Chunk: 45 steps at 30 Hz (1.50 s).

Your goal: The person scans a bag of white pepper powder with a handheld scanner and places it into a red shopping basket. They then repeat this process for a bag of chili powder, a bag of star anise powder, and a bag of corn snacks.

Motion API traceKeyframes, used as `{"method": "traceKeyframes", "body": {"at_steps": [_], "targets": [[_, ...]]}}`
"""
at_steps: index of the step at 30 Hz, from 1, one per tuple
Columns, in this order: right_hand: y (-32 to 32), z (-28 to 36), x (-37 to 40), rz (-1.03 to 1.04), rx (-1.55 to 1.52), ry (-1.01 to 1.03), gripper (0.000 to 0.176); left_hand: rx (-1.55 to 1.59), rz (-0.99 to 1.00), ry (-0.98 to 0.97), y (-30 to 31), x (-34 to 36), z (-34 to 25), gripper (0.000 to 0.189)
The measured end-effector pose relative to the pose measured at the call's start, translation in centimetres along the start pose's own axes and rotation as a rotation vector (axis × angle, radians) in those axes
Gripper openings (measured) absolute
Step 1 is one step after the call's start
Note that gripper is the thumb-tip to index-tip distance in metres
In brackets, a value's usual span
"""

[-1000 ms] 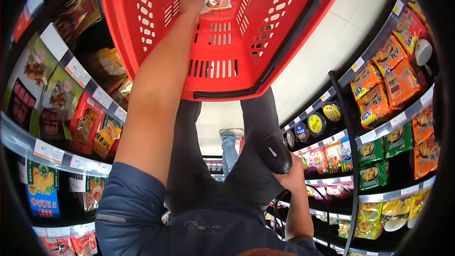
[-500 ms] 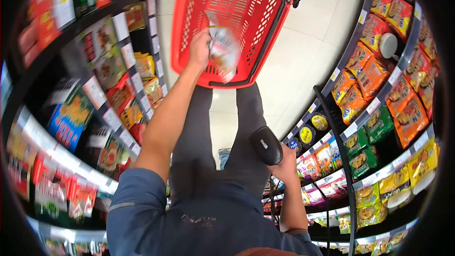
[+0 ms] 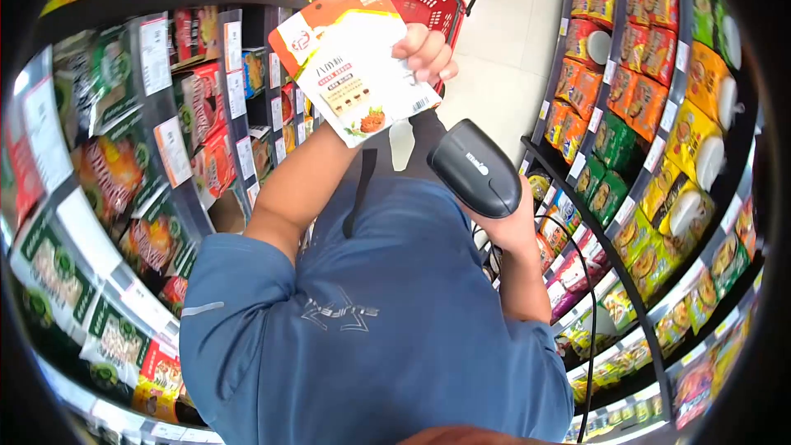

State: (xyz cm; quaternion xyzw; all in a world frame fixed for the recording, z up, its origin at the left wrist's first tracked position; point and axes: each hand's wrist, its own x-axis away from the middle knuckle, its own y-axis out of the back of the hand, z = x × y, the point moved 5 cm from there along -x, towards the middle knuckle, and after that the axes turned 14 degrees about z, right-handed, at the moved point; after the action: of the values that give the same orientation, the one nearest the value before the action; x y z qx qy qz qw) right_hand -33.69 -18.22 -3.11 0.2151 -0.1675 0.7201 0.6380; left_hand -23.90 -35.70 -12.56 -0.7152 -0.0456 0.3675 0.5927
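Observation:
A white pouch (image 3: 350, 74) with an orange top is lifted in front of me, its printed side towards the camera. The fingers of my left hand (image 3: 427, 53) wrap round its right edge, and the thumb is hidden behind it. My right hand (image 3: 503, 227) grips a black handheld scanner (image 3: 475, 168) to the right of the pouch and lower than it. The two are apart. Behind the pouch, part of a red basket (image 3: 422, 2) shows.
Shelves with packets and price tags (image 3: 171, 151) rise on the left. On the right, shelves hold orange, green and yellow noodle packs (image 3: 633, 95). A black rail (image 3: 614, 251) and a cable (image 3: 590, 305) run beside my right arm.
My left hand has raised the pouch out of the basket towards the camera. The scanner in my right hand has come up closer. The basket now appears farther off, partly covered.

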Motion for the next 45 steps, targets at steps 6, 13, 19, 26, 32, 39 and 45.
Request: {"method": "traceKeyframes", "body": {"at_steps": [6, 13, 19, 26, 32, 39, 45], "targets": [[-0.5, 3.5, 4.1, -0.125, 0.134, 0.154, 0.025, -0.128, 0.234, -0.086, -6.5, -3.2, -1.1, 0.027], [-1.4, 4.5, 5.2, 0.038, 0.150, 0.281, 0.026, -0.386, -0.034, -0.037, -12.6, -0.7, -0.8, 0.030], [-0.6, 3.3, 4.4, 0.462, 0.068, 0.427, 0.072, -1.477, -0.875, -0.168, -12.4, 7.0, 0.3, 0.029], [-2.2, 2.3, 5.5, 0.728, 0.316, 0.522, 0.071, -1.821, -1.320, -0.272, -17.0, 11.8, 7.6, 0.016], [-0.1, 0.1, 5.1, 0.446, -0.040, 0.371, 0.055, -1.591, -1.063, 0.071, -21.3, 13.0, 11.1, 0.029], [0.7, 1.2, 4.7, 0.633, -0.367, 0.482, 0.067, -1.562, -0.901, 0.179, -24.1, 14.5, 12.5, 0.045], [-2.0, 2.9, 5.4, 0.740, -0.312, 0.613, 0.070, -1.571, -0.899, 0.053, -29.3, 17.6, 11.8, 0.039]]}}
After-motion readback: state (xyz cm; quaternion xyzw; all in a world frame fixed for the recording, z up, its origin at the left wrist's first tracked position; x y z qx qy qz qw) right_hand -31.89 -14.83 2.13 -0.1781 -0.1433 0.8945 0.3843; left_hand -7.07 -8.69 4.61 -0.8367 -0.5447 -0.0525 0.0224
